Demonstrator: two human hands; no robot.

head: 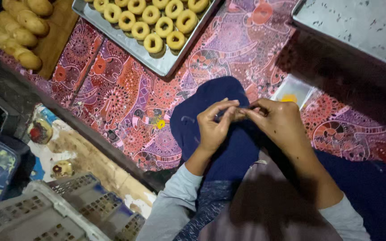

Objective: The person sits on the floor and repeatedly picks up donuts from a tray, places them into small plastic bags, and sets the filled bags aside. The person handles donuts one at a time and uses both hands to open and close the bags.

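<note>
My left hand and my right hand meet fingertip to fingertip above my dark blue knee. Both pinch a small thing between thumb and fingers; it is too small and too hidden to tell what it is. Grey sleeves cover both forearms. Just beyond my right hand, a clear plastic bag with something yellow inside lies on the patterned cloth.
A metal tray of pale dough rings lies at the top on a red and purple patterned cloth. Oblong dough pieces rest on a wooden board at top left. An empty metal tray is at top right. White crates stand at bottom left.
</note>
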